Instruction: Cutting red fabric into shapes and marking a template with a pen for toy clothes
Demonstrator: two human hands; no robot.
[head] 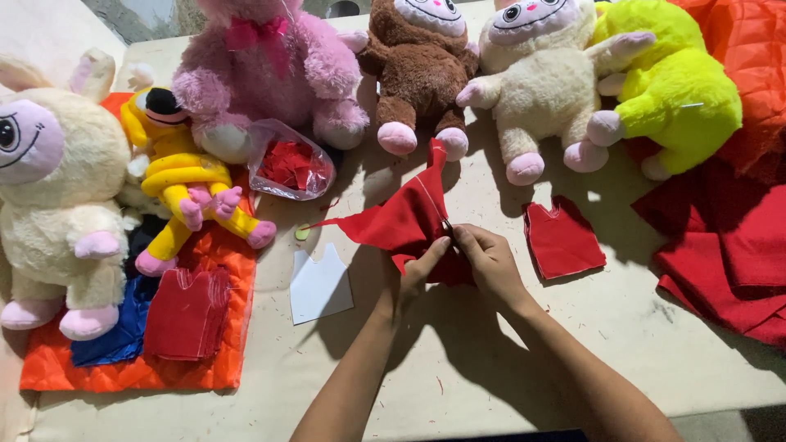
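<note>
The red cloth [407,219] sits in the middle of the table [508,360], pinched between both hands. It is floppy and bent, with one point sticking up and another point reaching out to the left of the fingers. A thin pale line runs down it.

The left hand [416,274] holds the cloth from below. Its fingers are closed on the red cloth, with the thumb on top. The right hand [490,260] is touching the cloth too, just beside the left one. Its fingers are curled tight around small scissors [446,226], and only a dark bit of them shows above the fingertips.

Both arms come up from the bottom and lean in toward each other, so the hands meet.

Just right of the fingers lies a cut red piece [563,239]. Left of the fingers lies a white paper shape [320,285]. Past that is a stack of red pieces [188,313] on an orange mat [225,352]. Above the fingers sit a brown plush toy [419,69] and a cream plush toy [540,82]. Up and to the left is a clear bag of red scraps [291,162].
</note>
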